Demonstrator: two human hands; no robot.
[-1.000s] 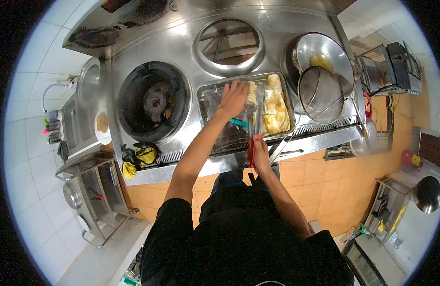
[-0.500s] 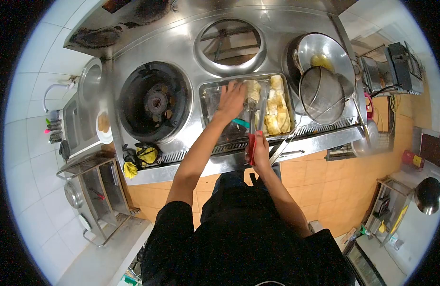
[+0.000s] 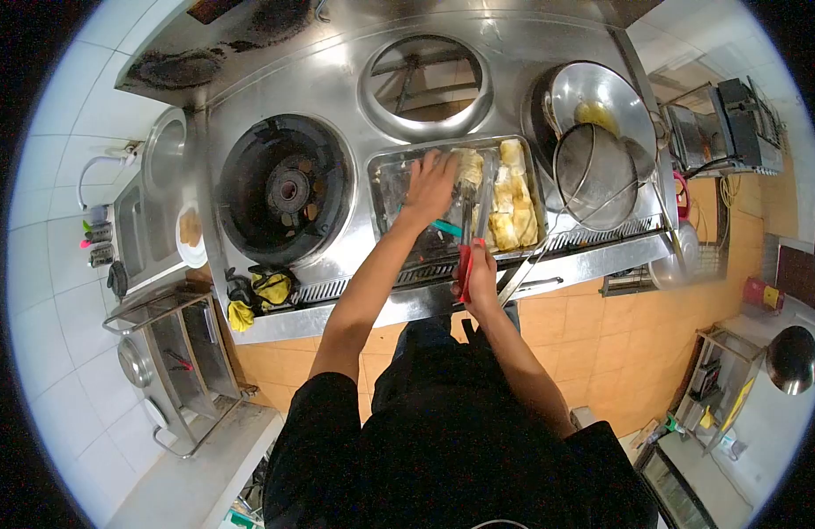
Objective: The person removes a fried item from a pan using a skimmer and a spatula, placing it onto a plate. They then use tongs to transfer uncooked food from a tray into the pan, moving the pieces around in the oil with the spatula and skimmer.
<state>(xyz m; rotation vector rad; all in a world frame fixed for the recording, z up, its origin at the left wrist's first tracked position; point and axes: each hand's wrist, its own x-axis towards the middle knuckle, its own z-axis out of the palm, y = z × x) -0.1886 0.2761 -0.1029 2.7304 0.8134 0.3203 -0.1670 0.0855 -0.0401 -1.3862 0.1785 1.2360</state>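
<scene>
The pale food roll (image 3: 468, 166) lies in the metal tray (image 3: 390, 185) before you, at 3 o'clock from the fingertips of your left hand (image 3: 430, 183) and just beside them. Those fingers are slightly spread and curl downward; you cannot tell from this view whether they grip anything. Your right hand (image 3: 482, 278), at 5 o'clock from the tray's middle, is closed around the handles of the red-handled tongs (image 3: 467, 227). The two metal arms stand narrowly apart, one reaching the roll's 6 o'clock end, the other running along its 3 o'clock side.

At 5 o'clock from your left hand is a turquoise strip (image 3: 445, 227). The tray's 3 o'clock side holds a column of yellow-and-white food pieces (image 3: 514, 198).

From the tray, your steel wok (image 3: 635, 93) sits at 2 o'clock with yellowish liquid (image 3: 594, 113) in it, and a round mesh strainer (image 3: 593, 185) leans over its near edge. The black wok burner (image 3: 287, 189) is at 9 o'clock; beyond it, a white plate (image 3: 196, 259) bears a brownish item (image 3: 190, 227).
</scene>
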